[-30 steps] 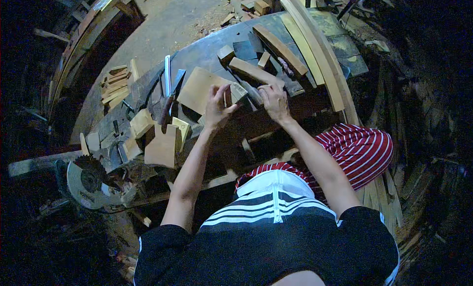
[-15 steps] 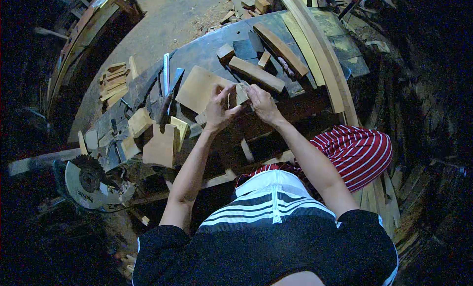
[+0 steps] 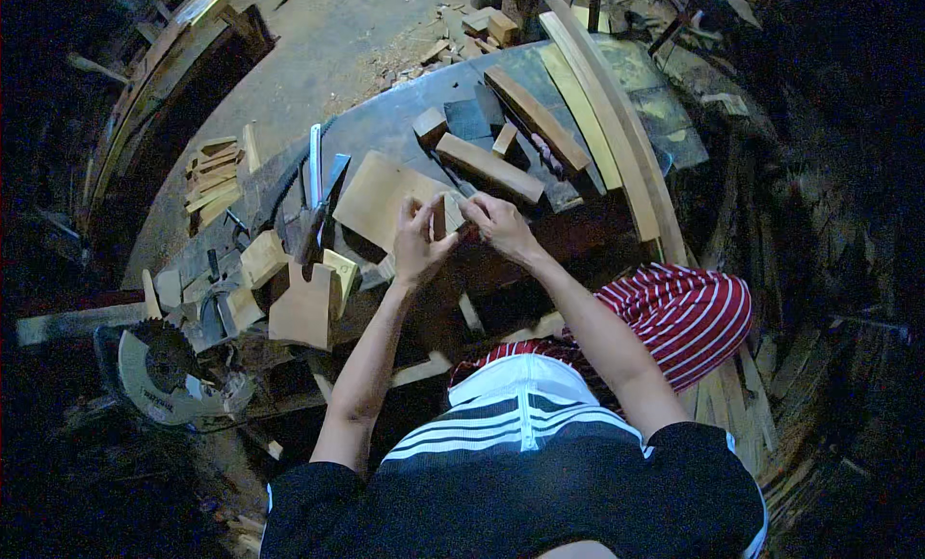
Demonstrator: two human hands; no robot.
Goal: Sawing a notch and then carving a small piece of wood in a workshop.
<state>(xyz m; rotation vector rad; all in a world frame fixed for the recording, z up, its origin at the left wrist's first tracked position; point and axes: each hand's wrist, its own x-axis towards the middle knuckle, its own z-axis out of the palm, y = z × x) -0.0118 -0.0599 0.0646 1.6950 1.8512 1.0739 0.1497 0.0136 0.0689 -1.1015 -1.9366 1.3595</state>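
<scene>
My left hand [image 3: 420, 243] is closed on a small pale wood block [image 3: 449, 212] at the middle of the bench, with fingertips and thumb at its sides. My right hand [image 3: 496, 231] pinches the same block at its right end. Just behind them lies a square tan board [image 3: 366, 193], and above my right hand a long wooden block [image 3: 487, 166]. A dark metal tool [image 3: 460, 181], too hidden to name, lies between these. Left of the board are long blades [image 3: 332, 178] and a notched tan board [image 3: 299, 313].
A circular saw [image 3: 164, 366] sits at lower left, among wood offcuts and tools. Long planks [image 3: 617, 154] run along the bench's right side, near small blocks [image 3: 429, 125]. Stacked sticks [image 3: 212, 178] lie on the floor beyond the bench [image 3: 385, 106]. My knee in striped cloth [image 3: 703, 328] is at right.
My right hand has moved left and closed on the small block beside my left hand. The whole scene sits slightly lower and further left in view, as the camera has shifted.
</scene>
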